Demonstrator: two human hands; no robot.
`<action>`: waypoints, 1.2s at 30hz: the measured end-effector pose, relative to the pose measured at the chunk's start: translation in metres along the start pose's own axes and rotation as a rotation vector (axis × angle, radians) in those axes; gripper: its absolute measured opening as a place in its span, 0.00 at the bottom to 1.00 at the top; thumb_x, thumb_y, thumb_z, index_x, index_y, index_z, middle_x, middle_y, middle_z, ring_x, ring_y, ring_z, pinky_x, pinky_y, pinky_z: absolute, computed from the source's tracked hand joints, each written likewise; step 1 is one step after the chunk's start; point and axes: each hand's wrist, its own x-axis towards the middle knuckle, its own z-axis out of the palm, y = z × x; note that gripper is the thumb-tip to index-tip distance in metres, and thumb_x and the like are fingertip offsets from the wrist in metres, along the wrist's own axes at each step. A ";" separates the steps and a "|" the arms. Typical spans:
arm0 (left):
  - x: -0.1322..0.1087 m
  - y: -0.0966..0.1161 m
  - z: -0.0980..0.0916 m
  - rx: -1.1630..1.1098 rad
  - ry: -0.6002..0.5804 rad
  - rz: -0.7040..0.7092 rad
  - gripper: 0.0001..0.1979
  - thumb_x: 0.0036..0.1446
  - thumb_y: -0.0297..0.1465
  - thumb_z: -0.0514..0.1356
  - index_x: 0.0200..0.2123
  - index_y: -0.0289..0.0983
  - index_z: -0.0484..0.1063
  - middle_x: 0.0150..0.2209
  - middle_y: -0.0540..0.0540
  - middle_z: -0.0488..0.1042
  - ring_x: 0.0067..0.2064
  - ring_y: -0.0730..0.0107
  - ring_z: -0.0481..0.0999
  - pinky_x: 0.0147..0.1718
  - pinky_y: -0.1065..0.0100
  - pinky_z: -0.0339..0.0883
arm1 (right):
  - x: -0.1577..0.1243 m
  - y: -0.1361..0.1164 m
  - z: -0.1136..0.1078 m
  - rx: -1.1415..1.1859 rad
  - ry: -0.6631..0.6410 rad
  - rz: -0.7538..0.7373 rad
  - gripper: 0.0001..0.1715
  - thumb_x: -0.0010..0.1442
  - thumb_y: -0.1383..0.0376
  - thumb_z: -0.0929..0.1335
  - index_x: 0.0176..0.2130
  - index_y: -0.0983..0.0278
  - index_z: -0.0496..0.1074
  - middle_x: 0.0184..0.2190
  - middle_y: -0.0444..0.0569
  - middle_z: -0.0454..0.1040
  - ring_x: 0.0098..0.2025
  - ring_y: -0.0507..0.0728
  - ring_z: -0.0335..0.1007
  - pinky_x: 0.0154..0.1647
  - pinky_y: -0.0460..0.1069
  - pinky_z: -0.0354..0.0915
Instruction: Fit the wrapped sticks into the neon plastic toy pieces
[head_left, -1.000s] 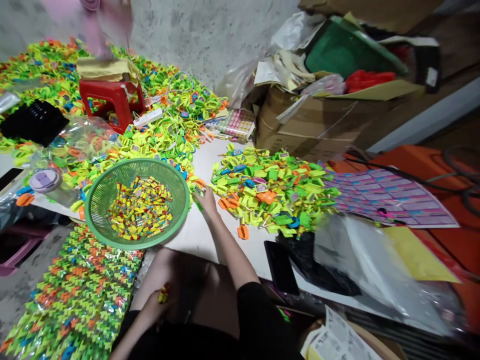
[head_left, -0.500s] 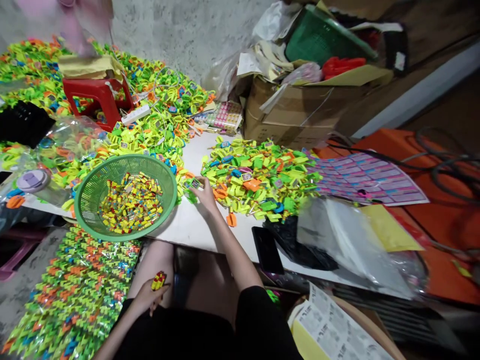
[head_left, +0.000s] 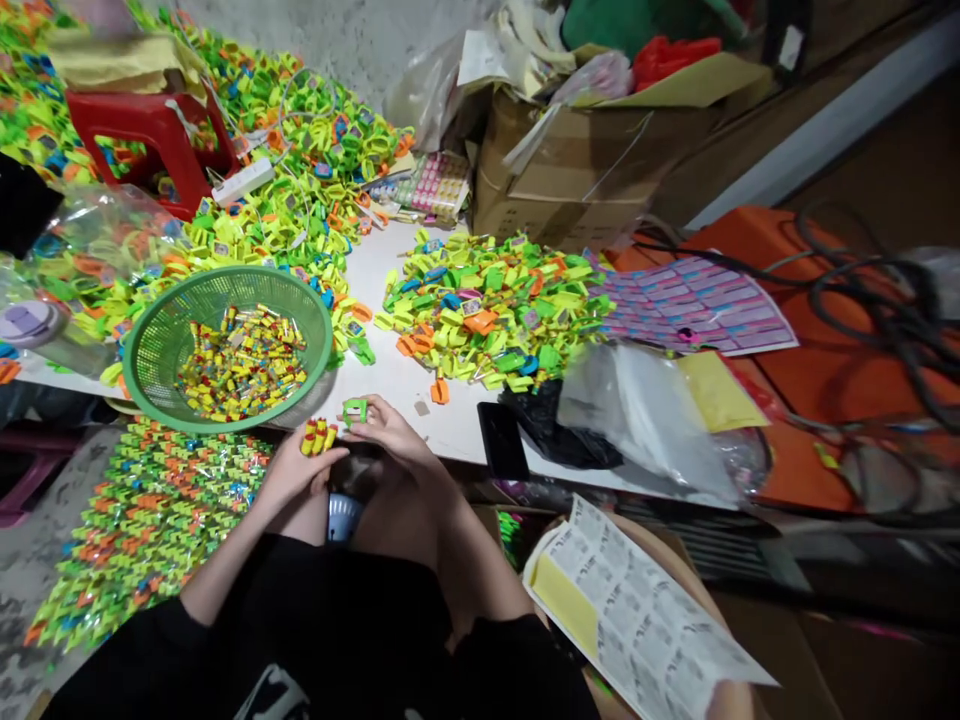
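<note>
Head view: both hands meet at the near edge of the white desk, above the person's lap.

- **Left hand:** The left hand is curled closed around a small bunch of yellow-and-red pieces. Their ends stand up out of the fingers.
- **Right hand:** The right hand pinches a green plastic piece between thumb and fingertips. The piece projects from the hand towards the left hand, just beside the bunch. Whether the two touch cannot be told.
- **Left of the hands:** A green basket sits near the left hand and holds a loose heap of small yellow-and-red parts. Below it, on the floor, lie clear packets of coloured parts.
- **Beyond the right hand:** A pile of green, yellow and orange plastic parts lies on the desk, well apart from the fingers.
- **Right of the right hand:** A black phone lies flat at the desk edge, beside a black bag.
- **Far right:** A pink sticker sheet lies past the pile.
- **Background:** A cardboard box and a red stool stand at the back.
</note>
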 end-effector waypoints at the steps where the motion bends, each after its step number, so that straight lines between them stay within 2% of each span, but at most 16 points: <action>1: 0.002 0.001 0.002 -0.043 -0.033 0.009 0.28 0.41 0.46 0.68 0.39 0.35 0.65 0.22 0.53 0.74 0.22 0.70 0.73 0.21 0.72 0.65 | -0.003 0.007 -0.001 0.036 0.001 0.057 0.28 0.44 0.57 0.76 0.41 0.61 0.66 0.41 0.45 0.70 0.44 0.54 0.72 0.45 0.51 0.73; 3: 0.006 0.001 0.005 -0.147 -0.123 0.032 0.26 0.44 0.48 0.66 0.38 0.36 0.63 0.15 0.58 0.67 0.13 0.74 0.65 0.13 0.74 0.58 | -0.007 0.019 -0.005 0.098 0.018 0.125 0.25 0.45 0.57 0.76 0.40 0.62 0.67 0.41 0.45 0.70 0.44 0.53 0.72 0.46 0.50 0.72; 4: 0.007 0.000 0.005 -0.185 -0.165 0.028 0.26 0.45 0.48 0.66 0.37 0.37 0.61 0.14 0.59 0.66 0.12 0.75 0.63 0.12 0.75 0.56 | -0.009 0.024 -0.007 0.120 0.026 0.140 0.24 0.46 0.56 0.76 0.39 0.62 0.68 0.40 0.45 0.70 0.44 0.53 0.72 0.47 0.50 0.72; 7: 0.008 -0.003 0.004 -0.221 -0.214 0.031 0.25 0.45 0.47 0.67 0.35 0.37 0.61 0.20 0.55 0.72 0.13 0.76 0.66 0.12 0.74 0.59 | -0.013 0.032 -0.012 0.135 0.038 0.134 0.21 0.48 0.55 0.75 0.39 0.62 0.69 0.40 0.45 0.69 0.46 0.53 0.71 0.51 0.50 0.69; 10: 0.006 -0.001 -0.001 -0.169 -0.192 0.047 0.24 0.44 0.45 0.68 0.34 0.36 0.64 0.20 0.55 0.71 0.14 0.78 0.64 0.13 0.75 0.57 | -0.018 0.030 -0.013 0.027 0.029 0.103 0.22 0.49 0.55 0.73 0.42 0.60 0.69 0.40 0.45 0.69 0.46 0.55 0.70 0.47 0.51 0.71; 12: 0.004 0.000 -0.003 -0.111 -0.144 0.075 0.22 0.43 0.44 0.68 0.33 0.34 0.66 0.18 0.56 0.69 0.14 0.80 0.61 0.15 0.76 0.56 | -0.023 0.027 -0.012 -0.165 0.036 0.040 0.21 0.50 0.56 0.72 0.42 0.60 0.69 0.38 0.45 0.70 0.44 0.55 0.70 0.43 0.51 0.71; 14: 0.000 0.001 -0.005 -0.044 -0.099 0.108 0.21 0.44 0.43 0.68 0.33 0.33 0.69 0.19 0.55 0.70 0.15 0.81 0.60 0.18 0.76 0.57 | -0.029 0.024 -0.009 -0.419 0.050 -0.073 0.16 0.53 0.57 0.69 0.41 0.62 0.70 0.36 0.45 0.71 0.40 0.54 0.70 0.42 0.50 0.69; 16: -0.003 0.000 -0.006 0.015 -0.074 0.125 0.21 0.45 0.43 0.68 0.35 0.32 0.72 0.22 0.53 0.72 0.18 0.80 0.62 0.20 0.76 0.59 | -0.036 0.021 -0.004 -0.617 0.057 -0.187 0.12 0.56 0.58 0.68 0.39 0.63 0.70 0.34 0.44 0.72 0.37 0.53 0.69 0.42 0.48 0.66; 18: -0.005 0.000 -0.007 0.048 -0.064 0.133 0.22 0.45 0.43 0.68 0.38 0.32 0.74 0.26 0.50 0.75 0.22 0.77 0.67 0.23 0.75 0.62 | -0.043 0.017 0.000 -0.722 0.049 -0.267 0.12 0.57 0.58 0.68 0.38 0.63 0.70 0.33 0.44 0.72 0.35 0.52 0.68 0.40 0.47 0.65; 20: -0.007 0.001 -0.007 0.057 -0.071 0.155 0.23 0.45 0.42 0.68 0.39 0.31 0.74 0.32 0.46 0.77 0.29 0.72 0.73 0.29 0.73 0.66 | -0.048 0.012 0.005 -0.788 0.030 -0.337 0.12 0.57 0.57 0.68 0.38 0.63 0.69 0.34 0.45 0.72 0.36 0.53 0.68 0.40 0.47 0.65; 23: -0.010 0.005 -0.008 0.074 -0.080 0.193 0.22 0.44 0.41 0.68 0.38 0.31 0.75 0.35 0.43 0.78 0.36 0.66 0.75 0.35 0.71 0.69 | -0.052 0.006 0.010 -0.869 0.013 -0.433 0.12 0.59 0.57 0.67 0.38 0.63 0.68 0.36 0.48 0.71 0.39 0.54 0.69 0.43 0.48 0.65; 32: -0.014 0.008 -0.012 0.237 -0.092 0.234 0.21 0.48 0.43 0.65 0.39 0.32 0.74 0.34 0.45 0.78 0.36 0.65 0.75 0.38 0.69 0.69 | -0.055 0.002 0.013 -0.972 0.025 -0.472 0.11 0.61 0.58 0.66 0.40 0.62 0.67 0.37 0.49 0.72 0.40 0.55 0.70 0.43 0.49 0.66; 36: -0.014 0.017 -0.019 0.309 -0.172 0.270 0.20 0.48 0.44 0.64 0.36 0.32 0.75 0.32 0.46 0.78 0.33 0.67 0.74 0.33 0.72 0.66 | -0.057 0.000 0.014 -0.990 0.012 -0.482 0.12 0.61 0.58 0.67 0.40 0.63 0.68 0.38 0.49 0.74 0.40 0.56 0.72 0.43 0.50 0.67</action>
